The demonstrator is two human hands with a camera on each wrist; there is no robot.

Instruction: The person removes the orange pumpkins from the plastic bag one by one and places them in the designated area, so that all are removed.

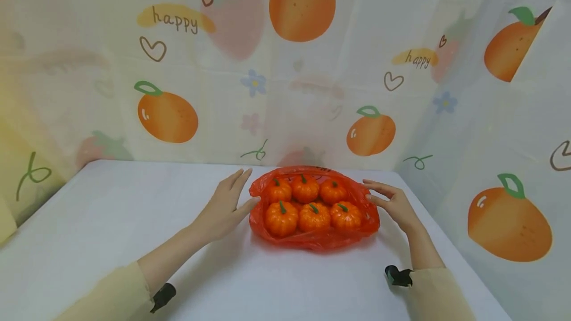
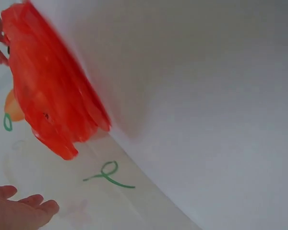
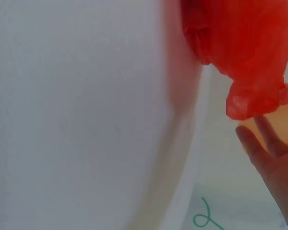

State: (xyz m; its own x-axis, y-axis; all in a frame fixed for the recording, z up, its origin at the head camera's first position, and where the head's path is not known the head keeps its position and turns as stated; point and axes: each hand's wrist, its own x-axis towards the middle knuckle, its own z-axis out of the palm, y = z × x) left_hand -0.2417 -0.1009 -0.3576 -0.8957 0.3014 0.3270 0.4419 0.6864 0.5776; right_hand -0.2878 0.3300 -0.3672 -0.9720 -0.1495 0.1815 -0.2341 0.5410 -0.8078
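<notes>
A red plastic bag (image 1: 312, 241) sits on the table with its mouth spread wide. Inside lie several small orange pumpkins (image 1: 314, 217) with green stems, set in two rows. On the bag's left side is my left hand (image 1: 227, 207), fingers straight and thumb towards the rim; in the left wrist view its fingertips are apart from the bag. My right hand (image 1: 397, 207) is at the right rim, fingers slightly bent and spread. Its fingertips are at or very near the plastic, and whether they touch is unclear. From the wrist views the pumpkins are hidden behind the red plastic.
A white table (image 1: 134, 202) extends under the bag and both arms. Behind it and to the right hangs a pale curtain (image 1: 285, 113) printed with oranges, hearts and flowers. Dark wrist devices (image 1: 164, 297) show at both sleeves.
</notes>
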